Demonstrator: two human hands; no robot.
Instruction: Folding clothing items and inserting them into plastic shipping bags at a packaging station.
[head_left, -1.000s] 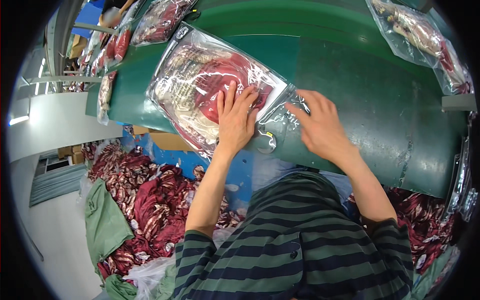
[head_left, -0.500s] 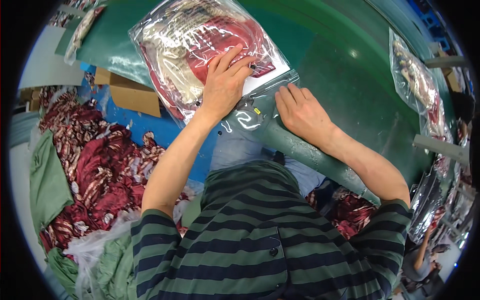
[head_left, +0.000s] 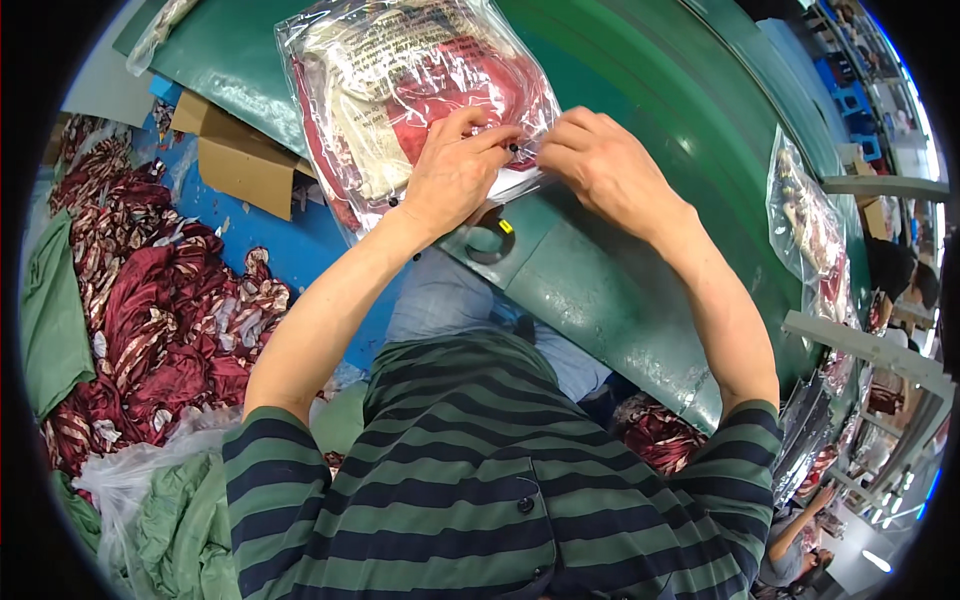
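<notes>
A clear plastic bag (head_left: 350,110) holding a folded red and cream garment (head_left: 365,150) lies on the green table. My left hand (head_left: 455,170) rests on its near part, fingers slightly bent and apart. My right hand (head_left: 605,170) is closed, fingers pinched together at the bag's near right corner, where the flap is folded back; the fingertips are partly hidden. Just below the left hand, at the table edge, lies a dark ring-shaped thing (head_left: 490,245) with a small yellow label (head_left: 506,227).
On the green table (head_left: 640,290), another bagged garment (head_left: 800,210) lies at the right beside a grey metal bar (head_left: 860,350). An open cardboard box (head_left: 245,170) stands left of the table. Red patterned cloth (head_left: 170,340) and green cloth (head_left: 190,520) are heaped at the left.
My right hand has moved up and slightly left, and the bag's flap that stretched toward me is now folded back. The ring-shaped thing is uncovered. The whole view has shifted a little.
</notes>
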